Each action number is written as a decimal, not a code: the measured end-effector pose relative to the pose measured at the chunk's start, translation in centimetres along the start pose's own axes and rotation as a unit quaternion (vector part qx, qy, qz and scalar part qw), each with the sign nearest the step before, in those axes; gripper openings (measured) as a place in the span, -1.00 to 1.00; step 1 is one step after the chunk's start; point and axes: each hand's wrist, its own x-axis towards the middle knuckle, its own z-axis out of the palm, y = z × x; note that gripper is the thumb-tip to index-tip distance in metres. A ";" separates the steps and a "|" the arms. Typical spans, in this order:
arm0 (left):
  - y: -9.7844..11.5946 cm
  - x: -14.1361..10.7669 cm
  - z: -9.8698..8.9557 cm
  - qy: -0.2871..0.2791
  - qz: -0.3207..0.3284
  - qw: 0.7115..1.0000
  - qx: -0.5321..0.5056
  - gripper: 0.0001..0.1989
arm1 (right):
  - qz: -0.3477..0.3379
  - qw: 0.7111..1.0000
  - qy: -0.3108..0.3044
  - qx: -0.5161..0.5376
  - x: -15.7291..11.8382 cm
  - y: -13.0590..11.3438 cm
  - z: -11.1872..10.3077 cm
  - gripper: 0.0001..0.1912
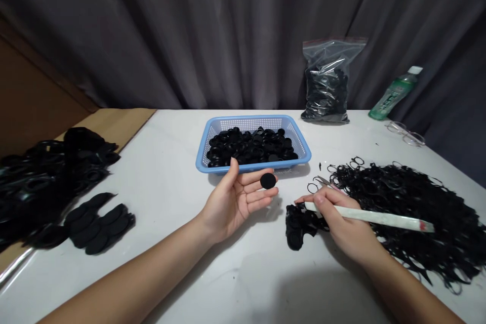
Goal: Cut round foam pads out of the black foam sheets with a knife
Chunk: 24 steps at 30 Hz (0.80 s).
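Observation:
My left hand (237, 200) is turned palm up with its fingers stretched out, and a small flat black disc (268, 181) rests on the fingertips, just in front of the basket. My right hand (343, 220) grips a long white stick-like tool (383, 217) with a reddish mark near its rear end. Its fingers are closed round the front part; whether the tool has a blade cannot be seen. Under those fingertips lies a small heap of black pieces (295, 230) with round shapes in them. Behind the right hand a pointed metal tip (324, 181) shows, mostly hidden.
A blue basket (253, 167) holds many black round pieces. Thin black ring scraps (413, 212) are heaped at right. Black sheets (100, 225) and a larger black pile (41, 182) lie left. Behind stand a zip bag (326, 88) and a tilted green bottle (395, 93); glasses (406, 133) lie nearby.

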 end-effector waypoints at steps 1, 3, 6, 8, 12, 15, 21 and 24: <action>0.0 0.0 0.0 0.002 0.000 1.000 -0.003 -0.35 | 0.001 1.000 0.000 0.002 0.0 0.0 0.0 -0.58; 0.0 0.0 0.0 0.002 -0.002 1.000 -0.008 -0.35 | 0.004 1.000 -0.005 0.007 -0.1 -0.1 0.0 -0.57; -0.1 0.0 -0.1 -0.013 0.001 1.000 -0.011 -0.35 | 0.008 0.998 -0.046 0.033 -0.3 -0.2 -0.1 -0.60; -0.4 -0.1 -0.2 -0.036 0.016 0.999 -0.001 -0.51 | 0.018 0.992 -0.084 0.092 -0.4 -0.1 -0.3 -0.58; -0.9 -0.3 -0.5 -0.084 0.045 0.995 0.029 -0.82 | 0.048 0.991 -0.001 0.125 0.1 0.9 -1.7 -0.30; -1.2 -0.6 -0.5 -0.119 0.051 0.991 0.028 -0.81 | 0.017 0.990 0.119 -0.081 0.5 1.3 -3.0 -0.19; -1.6 -1.1 -0.4 -0.188 0.058 0.981 0.007 -0.83 | 0.000 0.932 0.195 -0.306 0.8 0.9 -4.8 -0.27; -1.6 -1.2 -0.4 -0.213 0.059 0.975 0.001 -0.84 | -0.025 0.904 0.169 -0.392 1.3 1.4 -5.5 -0.52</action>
